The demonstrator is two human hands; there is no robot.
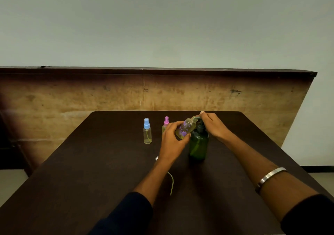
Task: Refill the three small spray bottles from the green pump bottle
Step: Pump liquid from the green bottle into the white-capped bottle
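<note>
A dark bench [90, 162] stands before a worn wooden panel and a pale wall. On it the green pump bottle [198, 145] stands upright. The left hand [173, 138] grips a flower-printed spray bottle [186, 127], tilted with its open neck at the pump spout; the right hand [213, 124] rests curled over the pump head. This one looks mid-fill, holding some yellowish liquid. The blue-capped bottle [147, 131] and pink-capped bottle [166, 123] stand capped just left, each showing liquid, so they are probably done. A loose dip tube [171, 182] lies under the left forearm, its sprayer cap mostly hidden and yet to be refitted.
</note>
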